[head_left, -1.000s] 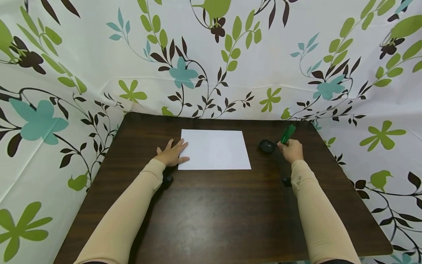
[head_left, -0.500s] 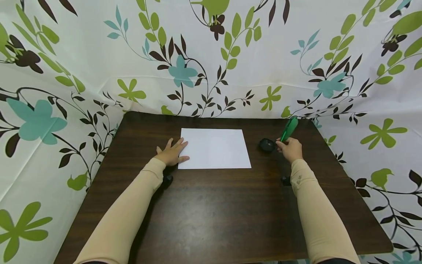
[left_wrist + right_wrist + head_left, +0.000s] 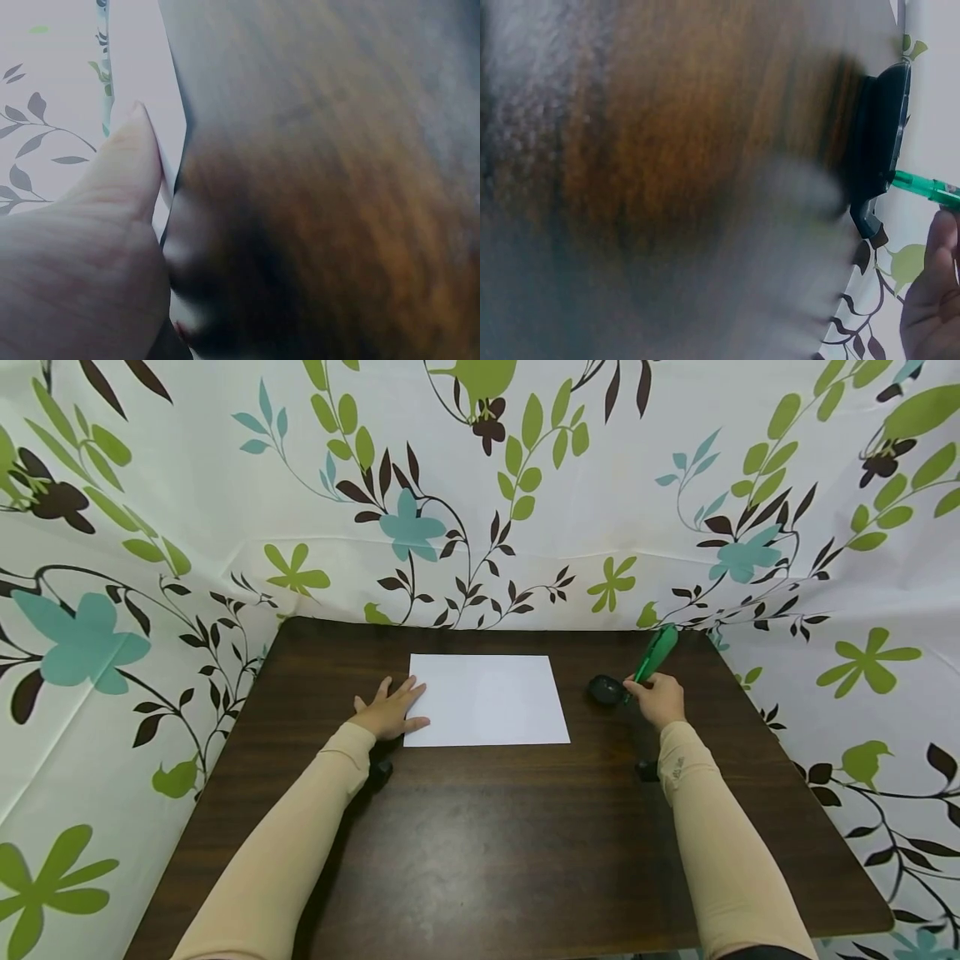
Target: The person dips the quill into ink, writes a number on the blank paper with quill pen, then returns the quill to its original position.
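My left hand (image 3: pixel 386 712) rests on the left edge of a blank white sheet of paper (image 3: pixel 491 700), fingers spread and straight. The left wrist view shows the thumb (image 3: pixel 124 165) on the sheet's edge. My right hand (image 3: pixel 658 700) pinches a slim green pen-like stick (image 3: pixel 656 652), which slants up and widens to a broad upper end. Just left of that hand sits a small black dish (image 3: pixel 604 690) with a short handle-like part. In the right wrist view the stick's lower tip meets the rim of the black dish (image 3: pixel 885 127).
A dark brown wooden table (image 3: pixel 510 843) lies under everything. A white curtain (image 3: pixel 480 585) with leaf and flower prints hangs behind it and on both sides. Dark wrist cameras (image 3: pixel 647 771) sit below each wrist.
The right hand has shifted slightly left, bringing the green stick's lower end to the black dish. The stick's angle has changed a little. The left hand and paper stay put.
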Available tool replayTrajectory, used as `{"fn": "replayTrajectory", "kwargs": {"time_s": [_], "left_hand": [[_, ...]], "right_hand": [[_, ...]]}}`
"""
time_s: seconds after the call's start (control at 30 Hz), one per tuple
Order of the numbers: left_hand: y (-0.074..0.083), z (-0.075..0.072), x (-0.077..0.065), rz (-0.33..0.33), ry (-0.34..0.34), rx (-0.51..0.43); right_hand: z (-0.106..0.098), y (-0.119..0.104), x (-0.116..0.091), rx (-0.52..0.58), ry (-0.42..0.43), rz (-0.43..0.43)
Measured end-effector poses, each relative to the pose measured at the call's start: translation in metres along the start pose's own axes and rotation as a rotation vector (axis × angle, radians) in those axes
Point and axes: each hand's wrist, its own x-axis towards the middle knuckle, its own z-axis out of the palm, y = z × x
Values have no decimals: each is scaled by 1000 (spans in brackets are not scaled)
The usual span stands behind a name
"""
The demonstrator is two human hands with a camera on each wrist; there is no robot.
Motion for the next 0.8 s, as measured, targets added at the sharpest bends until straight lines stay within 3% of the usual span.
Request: {"fn": "replayTrajectory", "kwargs": {"time_s": [0.8], "left_hand": [[-8, 7, 4, 17, 11, 2]], "right_hand": [[2, 4, 0, 226, -59, 86]]}}
